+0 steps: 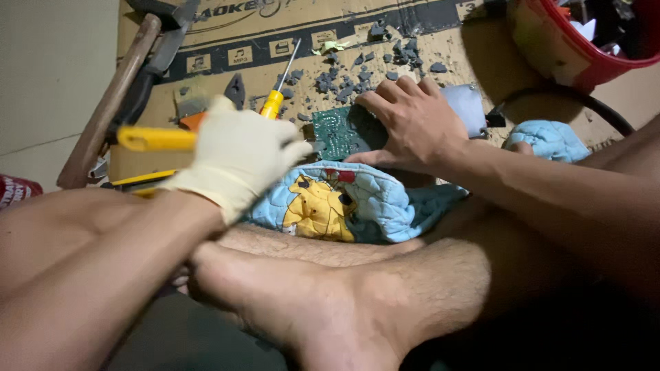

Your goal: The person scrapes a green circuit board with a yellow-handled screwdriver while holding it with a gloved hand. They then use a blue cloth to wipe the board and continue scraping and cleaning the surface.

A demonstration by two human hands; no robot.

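Hands at work on a green circuit board (pixel 342 130) over a sheet of cardboard (pixel 481 55).

Bare right hand (pixel 412 124) lies flat with fingers spread, pressing the board's right side down; the board pokes out to the left from under its palm. Gloved left hand (pixel 240 161), in a cream glove, is closed around a yellow-handled tool (pixel 155 139) and sits just left of the board, its fingertips near the board's left edge. A yellow-handled screwdriver (pixel 278 93) lies on the cardboard just beyond the glove, amid grey broken chips (pixel 344 79). A blue quilted cloth (pixel 357 203) lies under both hands, across the person's crossed legs.
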